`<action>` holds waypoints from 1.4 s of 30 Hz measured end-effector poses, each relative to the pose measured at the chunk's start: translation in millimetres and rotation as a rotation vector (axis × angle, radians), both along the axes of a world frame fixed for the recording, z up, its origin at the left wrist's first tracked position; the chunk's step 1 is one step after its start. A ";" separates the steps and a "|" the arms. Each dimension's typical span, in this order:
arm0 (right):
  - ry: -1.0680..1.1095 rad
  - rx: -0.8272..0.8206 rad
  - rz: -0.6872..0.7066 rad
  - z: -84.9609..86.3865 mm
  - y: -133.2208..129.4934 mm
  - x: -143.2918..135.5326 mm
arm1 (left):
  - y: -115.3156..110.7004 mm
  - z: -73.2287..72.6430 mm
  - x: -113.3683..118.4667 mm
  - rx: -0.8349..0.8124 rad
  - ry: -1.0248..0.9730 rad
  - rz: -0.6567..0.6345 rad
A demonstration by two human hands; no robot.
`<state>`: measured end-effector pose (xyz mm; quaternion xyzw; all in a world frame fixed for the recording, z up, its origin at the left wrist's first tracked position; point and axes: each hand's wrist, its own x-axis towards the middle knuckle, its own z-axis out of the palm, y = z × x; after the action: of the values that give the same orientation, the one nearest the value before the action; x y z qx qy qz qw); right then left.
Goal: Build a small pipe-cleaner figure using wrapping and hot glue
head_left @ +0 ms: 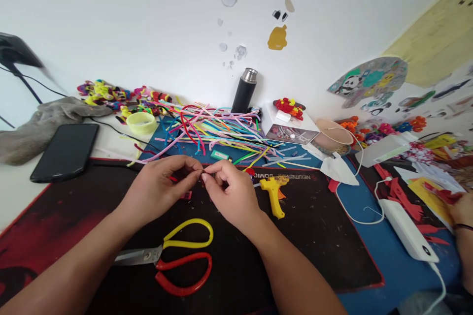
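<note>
My left hand [162, 187] and my right hand [232, 194] meet above the dark desk mat, thumbs and fingertips pinched together. Between them is a tiny dark piece, too small to name. Small red bits show behind the left fingers, partly hidden. Scissors [158, 256] with one yellow and one red handle lie below my hands, the blades partly covered by my left forearm. To the right of my right hand rests a yellow glue gun [275, 197]. A heap of colourful pipe cleaners [221, 128] spreads just beyond my fingers.
A black phone [65, 151] and a yellow-green bowl [141, 123] are on the left. A black thermos [244, 91] stands by the wall, beside a white box [290, 128]. Another person's hand [463, 209] is at the far right, near a white corded device [410, 231].
</note>
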<state>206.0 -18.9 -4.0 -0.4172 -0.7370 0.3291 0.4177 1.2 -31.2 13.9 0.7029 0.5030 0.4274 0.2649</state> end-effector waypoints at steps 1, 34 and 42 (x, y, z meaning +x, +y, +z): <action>0.001 0.000 -0.002 0.2 0.0 0.0 | 0.0 0.2 0.0 0.000 -0.004 0.001; -0.005 0.011 -0.030 1.3 -1.7 -0.6 | 0.9 3.0 -3.2 -0.068 -0.006 0.015; -0.001 -0.014 -0.025 2.7 -1.1 -0.3 | 1.2 5.6 -4.0 -0.080 0.005 0.002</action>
<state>205.6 -20.0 -1.3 -0.4297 -0.7296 0.3288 0.4183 -2.8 -30.0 19.5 0.6924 0.5209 0.4054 0.2914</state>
